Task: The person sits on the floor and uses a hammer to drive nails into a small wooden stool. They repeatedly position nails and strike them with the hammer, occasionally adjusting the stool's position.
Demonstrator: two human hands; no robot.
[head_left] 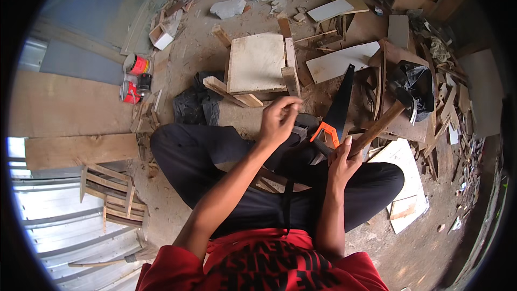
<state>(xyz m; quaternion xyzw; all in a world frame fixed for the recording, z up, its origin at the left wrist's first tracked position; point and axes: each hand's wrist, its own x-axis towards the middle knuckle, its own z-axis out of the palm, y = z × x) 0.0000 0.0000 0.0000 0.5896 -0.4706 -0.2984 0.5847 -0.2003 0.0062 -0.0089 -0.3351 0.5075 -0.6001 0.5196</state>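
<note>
Hammer (380,127) in the head view slants from the near left to the far right, its wooden handle held in the person's right hand (344,163). That hand's fingers are wrapped around the handle and its thumb points away from the body. At the far end, the hammer's metal head appears in front of a black plastic bag (421,82); whether they touch, I cannot tell.

The left hand (279,123) hangs to the left with its fingers curled and blurred at the tips, so I cannot tell whether they grip something small. Just beyond them stands a wooden frame (256,64) topped by a pale panel, with a short block at its right edge nearest the fingertips.

Between the hands, a saw (340,102) with an orange handle lies near the right hand, its dark blade pointing away. Farther right lies a white board (344,61). On the far left are red cans (129,92), well apart from both hands.
</note>
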